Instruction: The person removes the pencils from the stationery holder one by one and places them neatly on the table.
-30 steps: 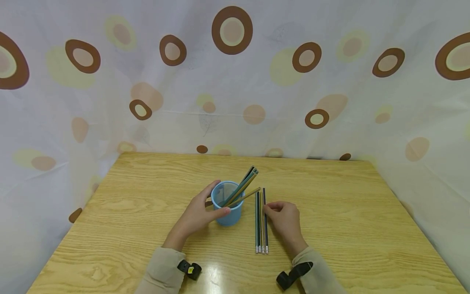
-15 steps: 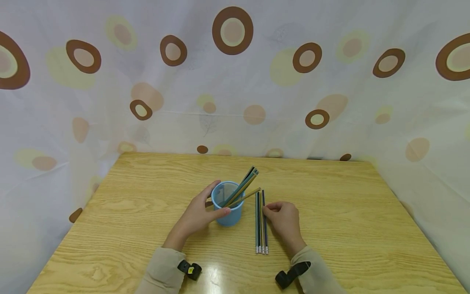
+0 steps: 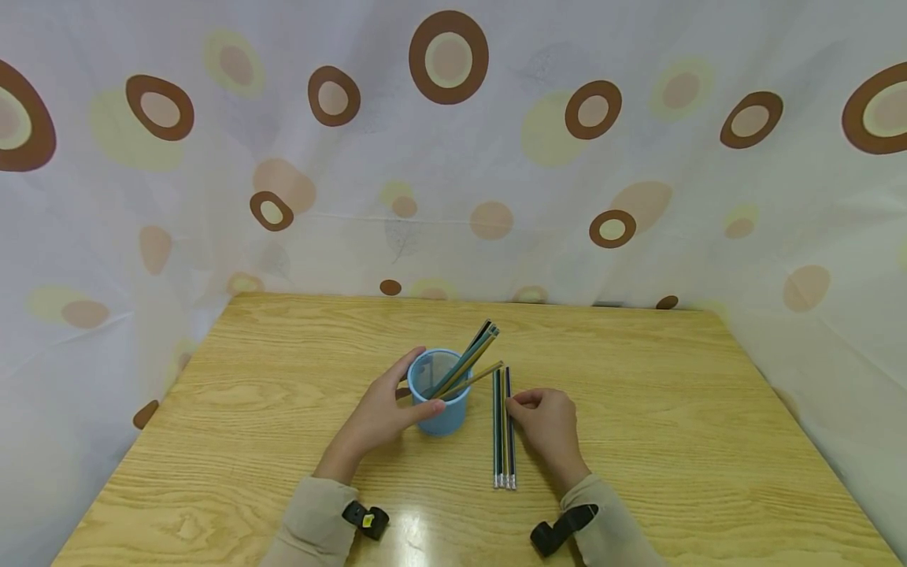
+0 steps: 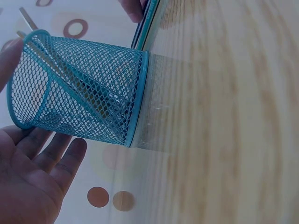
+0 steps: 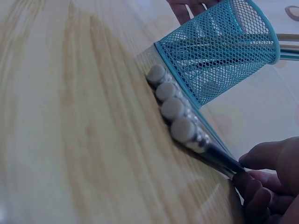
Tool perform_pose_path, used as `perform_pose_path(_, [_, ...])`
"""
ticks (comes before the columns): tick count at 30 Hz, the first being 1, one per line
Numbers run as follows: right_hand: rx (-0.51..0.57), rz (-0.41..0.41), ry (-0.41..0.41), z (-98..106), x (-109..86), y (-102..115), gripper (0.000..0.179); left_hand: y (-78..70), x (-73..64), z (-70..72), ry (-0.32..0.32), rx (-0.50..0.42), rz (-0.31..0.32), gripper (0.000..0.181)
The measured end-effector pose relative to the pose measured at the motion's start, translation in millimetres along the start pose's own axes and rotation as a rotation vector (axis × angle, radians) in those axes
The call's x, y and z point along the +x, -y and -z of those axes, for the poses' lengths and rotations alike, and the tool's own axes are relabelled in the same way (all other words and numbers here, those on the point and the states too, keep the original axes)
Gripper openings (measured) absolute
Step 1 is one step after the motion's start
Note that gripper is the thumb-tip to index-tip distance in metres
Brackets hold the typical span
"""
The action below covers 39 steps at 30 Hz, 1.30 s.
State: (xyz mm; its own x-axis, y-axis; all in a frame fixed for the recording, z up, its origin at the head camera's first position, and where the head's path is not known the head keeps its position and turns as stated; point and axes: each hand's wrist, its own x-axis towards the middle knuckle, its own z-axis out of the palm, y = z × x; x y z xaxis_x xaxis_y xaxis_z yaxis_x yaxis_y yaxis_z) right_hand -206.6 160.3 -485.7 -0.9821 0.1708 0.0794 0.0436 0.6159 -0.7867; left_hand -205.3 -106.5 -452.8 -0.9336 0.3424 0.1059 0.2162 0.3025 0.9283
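Observation:
In the head view my left hand [image 3: 379, 413] holds a light blue mesh pencil cup [image 3: 442, 421] that stands upright on the table, thumb at the near rim and fingers round the far left side. Several pencils [image 3: 468, 362] lean to the right inside it. Beside the cup several more pencils [image 3: 497, 429] lie in a row, their eraser ends [image 5: 174, 107] lined up towards me. My right hand [image 3: 553, 425] pinches the dark blue pencil [image 3: 512, 445] at the row's right end between thumb and fingers. Its far tip pokes out past the fingers.
The wooden table [image 3: 673, 409] stretches to both sides of the hands. A patterned cloth [image 3: 453, 181] hangs behind its far edge. One lighter pencil [image 3: 485, 372] in the cup sticks out low over the rim, close to the row's far tips.
My right hand has edged slightly left with the dark blue pencil, whose far end now sits closer to the row and a little nearer me. The left hand and cup have stayed still.

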Motion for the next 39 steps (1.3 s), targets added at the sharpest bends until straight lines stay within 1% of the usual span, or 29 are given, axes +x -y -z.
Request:
perform_pose_path(13, [-0.012,0.017,-0.004,-0.3,0.8,-0.8,0.016,2.3,0.5,0.6,0.005,-0.004,-0.002,0.085])
perform_pose_path(14, [-0.011,0.016,-0.005,-0.2,0.9,-0.7,0.016,0.0,-0.2,0.4,0.005,-0.005,-0.002,0.085])
perform_pose_path(19, [-0.003,0.015,-0.007,0.0,0.6,-0.5,0.016,-20.4,-6.0,1.3,0.008,-0.015,0.013,0.083])
perform_pose_path(21, [-0.002,0.016,-0.008,-0.1,0.5,-0.7,0.016,-22.9,-6.4,1.4,0.009,-0.018,0.02,0.083])
perform_pose_path(26, [-0.008,0.02,-0.011,0.2,0.7,-1.3,0.015,-7.1,-1.2,-0.6,0.003,-0.003,0.017,0.085])
perform_pose_path(29, [-0.009,0.026,-0.013,0.9,0.5,-1.2,0.015,-0.8,0.4,-0.4,0.002,-0.001,0.008,0.085])
perform_pose_path(39, [-0.011,0.04,-0.002,1.5,0.0,-1.3,0.015,3.5,0.9,0.0,0.002,-0.004,0.001,0.085])
